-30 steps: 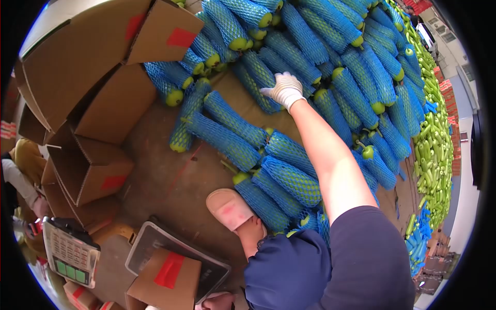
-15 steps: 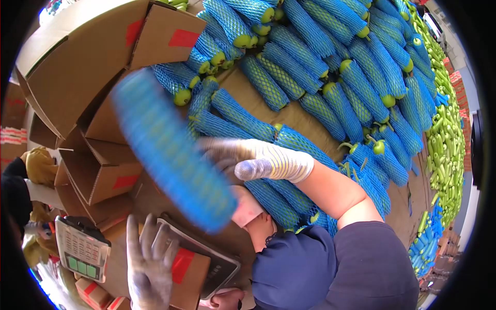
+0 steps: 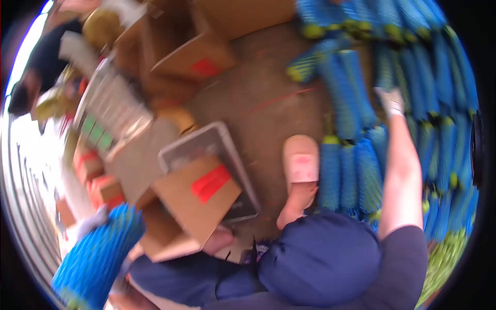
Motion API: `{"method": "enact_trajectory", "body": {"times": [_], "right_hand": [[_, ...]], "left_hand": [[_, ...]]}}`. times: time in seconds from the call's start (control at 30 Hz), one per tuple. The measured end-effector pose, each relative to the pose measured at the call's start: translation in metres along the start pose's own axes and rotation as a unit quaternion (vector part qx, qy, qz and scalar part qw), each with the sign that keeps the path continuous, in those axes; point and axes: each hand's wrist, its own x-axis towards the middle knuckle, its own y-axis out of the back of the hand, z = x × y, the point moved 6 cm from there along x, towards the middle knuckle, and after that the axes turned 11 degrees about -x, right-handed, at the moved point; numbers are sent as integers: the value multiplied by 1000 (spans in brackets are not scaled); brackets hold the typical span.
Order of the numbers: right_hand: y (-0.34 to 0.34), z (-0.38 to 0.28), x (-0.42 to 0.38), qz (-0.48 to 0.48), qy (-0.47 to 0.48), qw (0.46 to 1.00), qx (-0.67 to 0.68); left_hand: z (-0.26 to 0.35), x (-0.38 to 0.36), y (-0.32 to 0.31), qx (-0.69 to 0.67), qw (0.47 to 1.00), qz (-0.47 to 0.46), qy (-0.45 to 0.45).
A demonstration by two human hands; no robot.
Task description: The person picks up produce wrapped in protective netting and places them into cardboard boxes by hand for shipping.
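My left hand, in a pale glove, grips a gourd in a blue foam net at the lower left. The gourd stands tilted and hides most of that hand. My right arm stretches out to the right, and my gloved right hand is at the near end of another netted gourd in the rows, thumb apart from the fingers. That hand is small and blurred. Between my arms, an open cardboard box with red tape stands on a dark scale platform.
Rows of netted gourds cover the right side, with bare green ones at the lower right. A scale display stands left, near more cardboard boxes. Another person is at the upper left. A sandalled foot is at centre.
The view has swung left. The netted gourd that was in the air between my hands is now in my left hand at the lower left. My right hand has reached out to the rows.
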Motion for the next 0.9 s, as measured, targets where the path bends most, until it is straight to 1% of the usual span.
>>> {"method": "enact_trajectory", "body": {"times": [0.03, 0.07, 0.1, 0.13, 0.17, 0.23, 0.3, 0.37, 0.4, 0.43, 0.47, 0.5, 0.53, 0.57, 0.6, 0.63, 0.67, 0.7, 0.73, 0.77, 0.8, 0.83, 0.9], "right_hand": [[-12, 6, 22, 5, 4, 994, 105], [-21, 2, 24, -81, -30, 950, 301], [-19, -1, 16, -158, -82, 861, 476], [1, -16, -13, -163, -62, 823, 540], [26, -28, -49, -159, -42, 780, 603], [48, -29, -99, -223, -15, 733, 643], [84, -32, -151, -230, 71, 738, 630], [121, -38, -197, -289, 203, 749, 560], [152, -68, -243, -303, 273, 739, 536], [171, -87, -269, -304, 298, 755, 499], [204, -125, -317, -318, 331, 765, 451], [229, -159, -360, -336, 375, 757, 416], [246, -189, -396, -387, 420, 738, 361], [255, -214, -422, -404, 459, 729, 309], [261, -241, -448, -421, 504, 721, 221], [267, -267, -477, -417, 573, 687, 163], [261, -287, -497, -395, 623, 668, 97], [249, -304, -514, -379, 653, 655, 40], [243, -321, -535, -355, 671, 651, -10], [227, -334, -549, -346, 669, 654, -73], [209, -346, -558, -355, 683, 637, -30], [197, -357, -564, -330, 685, 649, -39], [171, -369, -573, -338, 699, 627, -56]], "left_hand": [[-19, -12, 19, 139, 990, -11, 4], [-27, -20, 14, 350, 925, -145, -17], [-55, -36, 24, 308, 939, -142, 50], [-70, -43, 24, -54, 982, -21, 182], [-84, -50, 22, -19, 981, -47, 185], [-110, -55, 15, 21, 986, -101, 129], [-110, -47, 1, 119, 973, -170, 104], [-127, -43, -10, 166, 959, -220, 70], [-134, -41, -18, 163, 955, -241, 57], [-141, -40, -27, 161, 950, -263, 43], [-148, -40, -34, 169, 943, -281, 57], [-158, -44, -42, 177, 935, -300, 73], [-179, -49, -50, 226, 926, -295, 64], [-185, -51, -60, 243, 913, -311, 106], [-188, -51, -66, 243, 906, -325, 118], [-193, -51, -68, 244, 900, -336, 130], [-199, -53, -68, 260, 915, -305, 46], [-202, -58, -65, 275, 922, -271, -36], [-182, -63, -56, 308, 901, -304, -23], [-164, -69, -40, 306, 904, -297, -29], [-156, -83, -27, 204, 924, -319, 52], [-152, -100, -16, 97, 927, -338, 131], [-138, -128, 13, 49, 968, -241, 42]]}}
